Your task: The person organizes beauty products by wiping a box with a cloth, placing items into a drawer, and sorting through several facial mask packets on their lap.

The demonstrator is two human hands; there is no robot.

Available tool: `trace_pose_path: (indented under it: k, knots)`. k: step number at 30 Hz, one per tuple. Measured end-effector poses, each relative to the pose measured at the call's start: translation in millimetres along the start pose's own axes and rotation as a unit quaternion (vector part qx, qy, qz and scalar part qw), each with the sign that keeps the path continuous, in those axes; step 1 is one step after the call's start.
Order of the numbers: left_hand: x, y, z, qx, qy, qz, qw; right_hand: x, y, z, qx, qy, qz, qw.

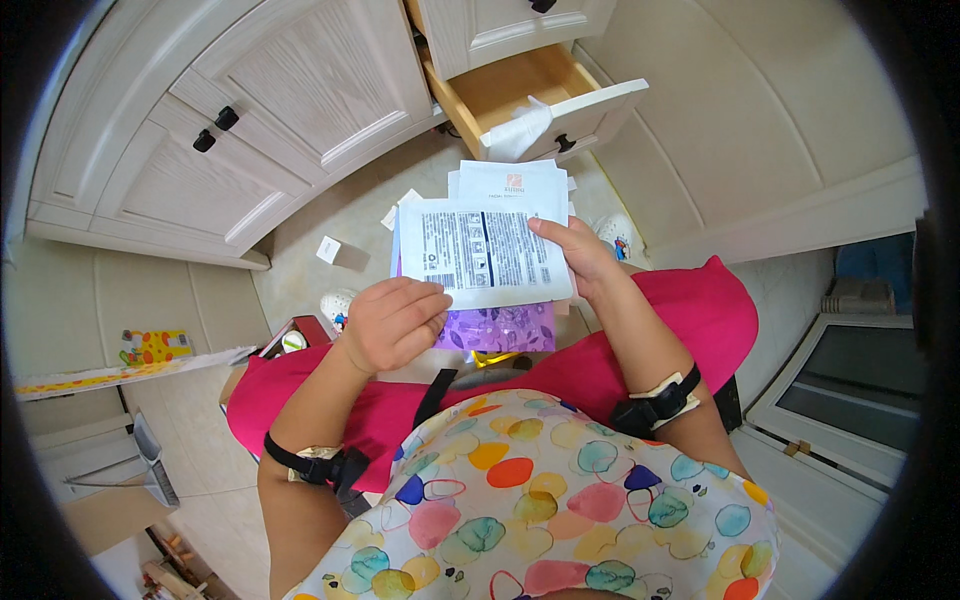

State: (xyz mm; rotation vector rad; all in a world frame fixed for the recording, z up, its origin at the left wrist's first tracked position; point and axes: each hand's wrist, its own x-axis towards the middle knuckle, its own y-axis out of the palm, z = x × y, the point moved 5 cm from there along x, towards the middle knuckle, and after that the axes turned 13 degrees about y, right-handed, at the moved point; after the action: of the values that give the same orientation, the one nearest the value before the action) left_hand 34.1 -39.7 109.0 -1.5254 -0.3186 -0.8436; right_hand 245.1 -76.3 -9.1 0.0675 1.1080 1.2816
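Overlapping shiny purple packet (500,330): flat rectangular white packet (470,250), long axis left-right, print up. Right hand (588,257) pinches right edge; left hand (393,325) half-curled at near-left corner, hold unclear.

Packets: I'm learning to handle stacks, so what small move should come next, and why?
Probably square the edges: the right hand grips the white packet, the left hand is at its lower left corner, and the purple packet sticks out below.
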Motion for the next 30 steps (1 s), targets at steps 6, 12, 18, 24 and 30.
trace_pose_path:
  k: [6, 12, 18, 24, 30]
  knots:
    - [2, -3, 3, 0.039, -0.023, 0.043, 0.998, -1, 0, 2, 0.049, -0.012, -0.001, 0.999]
    - [8, -10, 2, 0.052, -0.057, 0.068, 0.995, -5, 0, 6, 0.091, -0.019, -0.017, 0.996]
    - [3, -41, -11, 0.078, -0.048, 0.030, 0.995, -13, 0, 14, 0.101, -0.044, -0.005, 0.994]
    - [-6, -77, -16, 0.108, -0.108, 0.002, 0.988, -17, 0, 18, 0.094, -0.054, 0.004, 0.994]
    - [-62, -95, -3, 0.042, -0.290, -0.190, 0.937, -28, -3, 32, 0.068, -0.102, -0.027, 0.992]
